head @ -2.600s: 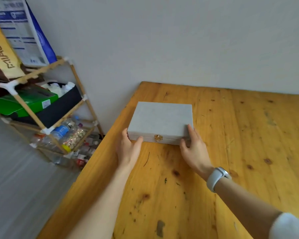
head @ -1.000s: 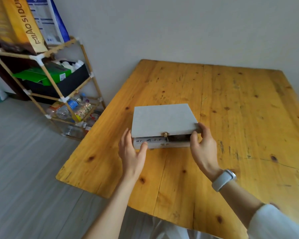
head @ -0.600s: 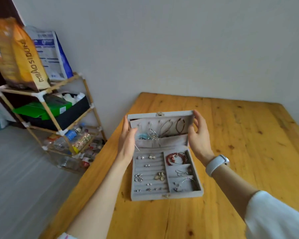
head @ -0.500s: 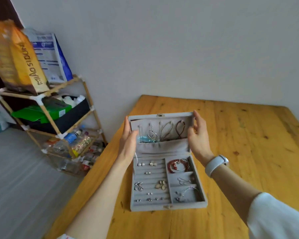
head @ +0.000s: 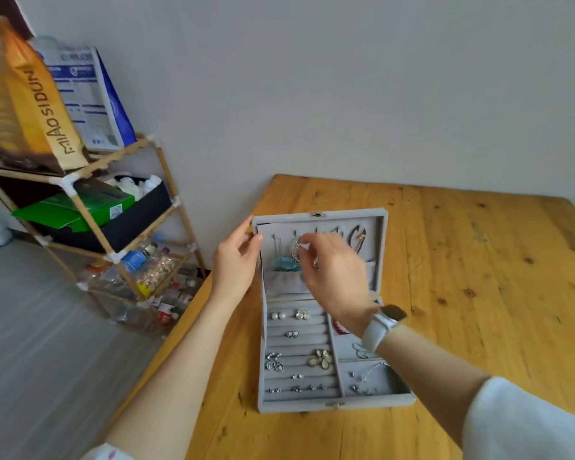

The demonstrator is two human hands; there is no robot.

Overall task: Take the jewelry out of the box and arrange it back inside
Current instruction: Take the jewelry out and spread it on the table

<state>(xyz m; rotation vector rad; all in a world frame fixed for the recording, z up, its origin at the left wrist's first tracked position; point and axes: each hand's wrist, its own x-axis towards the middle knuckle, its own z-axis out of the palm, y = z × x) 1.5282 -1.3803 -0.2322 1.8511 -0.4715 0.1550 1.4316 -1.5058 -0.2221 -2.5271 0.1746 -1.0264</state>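
Note:
The grey jewelry box point(head: 336, 405) lies on the wooden table point(head: 478, 293) with its lid point(head: 380, 250) standing upright. My left hand point(head: 234, 263) grips the lid's left edge. My right hand point(head: 336, 277) reaches into the lid, and its fingertips pinch the top of a hanging silver necklace point(head: 294, 257); the hand is blurred. Beside that necklace hang a blue pendant point(head: 284, 263) and a dark beaded necklace point(head: 357, 237). In the tray lie pearl studs point(head: 278, 316), a flower earring point(head: 321, 358) and several small studs. My right wrist partly hides a red bracelet point(head: 337, 327).
The box sits near the table's left edge, which drops to the grey floor. A wooden rack point(head: 80, 200) with bottles, a green box and an orange bag point(head: 30, 104) stands to the left. A wall runs along the table's far side.
The closed box was drawn nearer and both hands raised its lid upright. My right hand has since left the lid's right edge and moved in to the hanging necklaces.

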